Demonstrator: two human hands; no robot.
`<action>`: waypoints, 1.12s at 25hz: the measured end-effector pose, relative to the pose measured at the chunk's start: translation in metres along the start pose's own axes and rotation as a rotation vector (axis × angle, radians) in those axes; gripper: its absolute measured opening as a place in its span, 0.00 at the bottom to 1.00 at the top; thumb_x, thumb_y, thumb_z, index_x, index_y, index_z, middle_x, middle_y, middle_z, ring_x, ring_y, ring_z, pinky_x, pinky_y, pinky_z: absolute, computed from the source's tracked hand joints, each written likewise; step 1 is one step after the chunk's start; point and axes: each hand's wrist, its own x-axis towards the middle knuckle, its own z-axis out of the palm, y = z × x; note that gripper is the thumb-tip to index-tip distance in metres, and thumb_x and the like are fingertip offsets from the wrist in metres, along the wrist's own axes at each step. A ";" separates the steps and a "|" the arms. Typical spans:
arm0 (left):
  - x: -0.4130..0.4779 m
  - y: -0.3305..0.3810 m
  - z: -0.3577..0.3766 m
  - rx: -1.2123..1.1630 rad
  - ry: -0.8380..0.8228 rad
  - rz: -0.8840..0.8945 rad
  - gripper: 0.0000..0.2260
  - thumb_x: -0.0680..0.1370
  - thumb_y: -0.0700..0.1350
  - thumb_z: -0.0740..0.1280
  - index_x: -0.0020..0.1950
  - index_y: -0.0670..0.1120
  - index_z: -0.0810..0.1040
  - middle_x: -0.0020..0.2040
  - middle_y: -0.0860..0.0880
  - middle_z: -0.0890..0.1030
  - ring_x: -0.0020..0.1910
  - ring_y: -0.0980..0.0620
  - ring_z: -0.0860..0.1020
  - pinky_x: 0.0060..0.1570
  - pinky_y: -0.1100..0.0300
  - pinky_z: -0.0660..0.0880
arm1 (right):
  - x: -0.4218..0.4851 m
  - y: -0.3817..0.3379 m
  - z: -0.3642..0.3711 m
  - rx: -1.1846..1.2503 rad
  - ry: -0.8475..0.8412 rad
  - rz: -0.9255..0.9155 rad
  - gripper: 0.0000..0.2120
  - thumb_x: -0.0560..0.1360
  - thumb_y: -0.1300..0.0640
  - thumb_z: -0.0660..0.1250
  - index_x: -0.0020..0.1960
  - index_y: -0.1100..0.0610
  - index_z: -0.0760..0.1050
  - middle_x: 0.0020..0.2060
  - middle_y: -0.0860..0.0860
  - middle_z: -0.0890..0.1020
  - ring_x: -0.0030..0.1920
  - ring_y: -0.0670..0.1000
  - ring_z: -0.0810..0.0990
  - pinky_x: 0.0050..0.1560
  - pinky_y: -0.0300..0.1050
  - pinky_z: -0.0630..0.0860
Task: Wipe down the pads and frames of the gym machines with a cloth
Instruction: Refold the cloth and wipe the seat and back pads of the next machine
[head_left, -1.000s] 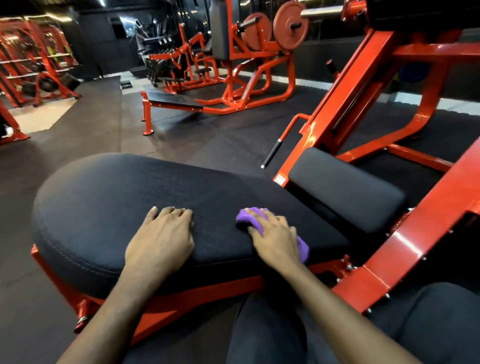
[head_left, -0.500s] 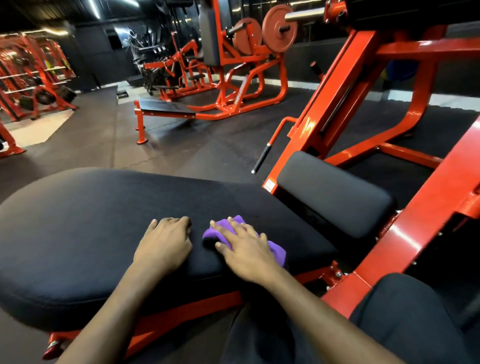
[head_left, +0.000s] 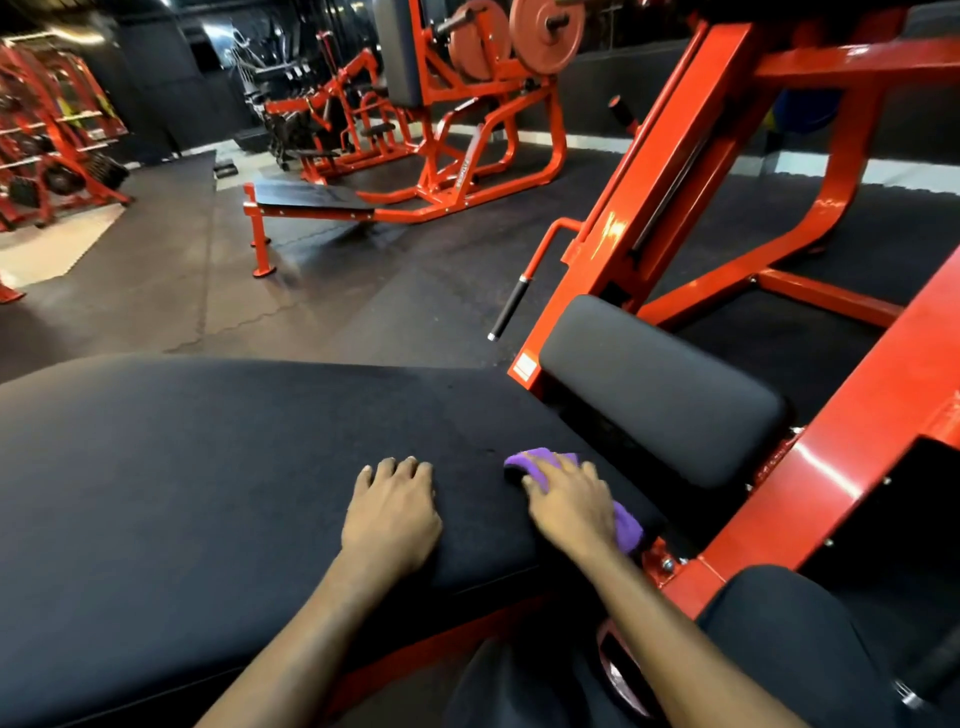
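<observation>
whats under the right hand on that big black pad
A purple cloth, pressed flat on the large black pad by the right hand. Only its edges show; the hand covers the middle.

Dim gym, glare on red frame (head_left: 810, 462), wide-angle edge bending

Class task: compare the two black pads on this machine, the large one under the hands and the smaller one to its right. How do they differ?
The large pad is broad with a rounded outline; the smaller pad is a compact rounded rectangle. The large pad lies fairly flat, while the smaller pad tilts up against the red frame. Both hands rest on the large pad, the right hand pressing a purple cloth; the smaller pad is untouched. Both are black.
</observation>
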 end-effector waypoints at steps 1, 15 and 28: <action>-0.001 -0.001 0.003 0.004 0.027 0.001 0.19 0.80 0.48 0.45 0.63 0.49 0.71 0.69 0.51 0.73 0.69 0.47 0.68 0.73 0.50 0.60 | -0.012 -0.017 0.001 -0.003 0.057 -0.119 0.24 0.79 0.39 0.50 0.73 0.39 0.69 0.70 0.46 0.74 0.62 0.58 0.72 0.59 0.53 0.71; 0.072 -0.015 0.001 -0.018 -0.107 -0.114 0.14 0.81 0.45 0.55 0.64 0.47 0.71 0.68 0.47 0.73 0.70 0.45 0.66 0.73 0.46 0.59 | 0.018 0.020 -0.031 0.176 -0.304 -0.473 0.22 0.84 0.40 0.53 0.76 0.27 0.54 0.80 0.39 0.53 0.80 0.43 0.52 0.73 0.51 0.61; 0.228 -0.097 0.034 0.030 0.040 -0.220 0.16 0.82 0.48 0.58 0.67 0.44 0.73 0.73 0.45 0.71 0.73 0.45 0.66 0.75 0.46 0.57 | 0.144 -0.089 0.019 0.120 -0.228 -0.245 0.27 0.83 0.37 0.45 0.81 0.39 0.48 0.82 0.50 0.49 0.81 0.55 0.47 0.76 0.61 0.56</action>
